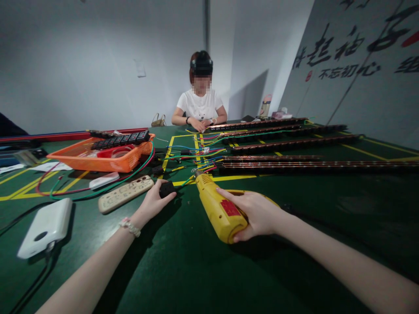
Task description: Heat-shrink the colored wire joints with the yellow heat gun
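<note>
My right hand (257,211) is wrapped round a yellow heat gun (214,209) with a red label on its side. Its metal nozzle points away from me, close to the coloured wire ends (204,168) of the nearest black strip (314,168). In my left hand (153,200) is a small black block (167,189), gripped between thumb and fingers. A green wire (187,181) runs from that block toward the heat gun's nozzle. Just left of the hand lies a beige power strip (126,192).
An orange basket (94,163) with black parts stands at the left. A white power bank (46,226) with a cable lies nearer me. Several long strips with copper rods (291,144) stretch rightward. A person (200,104) sits opposite, hands at the far strip's wires.
</note>
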